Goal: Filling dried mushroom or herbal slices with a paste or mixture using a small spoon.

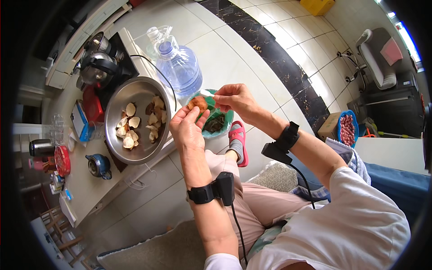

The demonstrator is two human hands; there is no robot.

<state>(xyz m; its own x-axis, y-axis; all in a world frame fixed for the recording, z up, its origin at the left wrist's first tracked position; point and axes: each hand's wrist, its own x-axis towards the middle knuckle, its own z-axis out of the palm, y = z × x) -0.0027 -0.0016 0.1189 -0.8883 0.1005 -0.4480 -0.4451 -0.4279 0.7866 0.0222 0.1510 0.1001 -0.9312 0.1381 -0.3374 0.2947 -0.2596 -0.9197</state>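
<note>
My left hand (189, 126) holds a brown, rough-skinned piece of food (197, 104), possibly a mushroom or root, between thumb and fingers. Pinched in my right hand (236, 99) is a small white tool (206, 93), close to the brown piece; its exact kind is unclear. Both hands are above a bin with a green plastic liner (229, 116), which has dark scraps (215, 124) inside. Left of my hands, a stainless steel basin (116, 91) contains pale pieces (129, 140) on one side and browner pieces (156, 116) on the other.
The basin rests on a pale table (79, 189) beside a blue teapot (98, 166), a red round tin (62, 161) and a steel kettle (98, 69). A black cable (158, 69) runs near a large water bottle (180, 69) beyond. My foot in a pink sandal (241, 143) is beside the bin.
</note>
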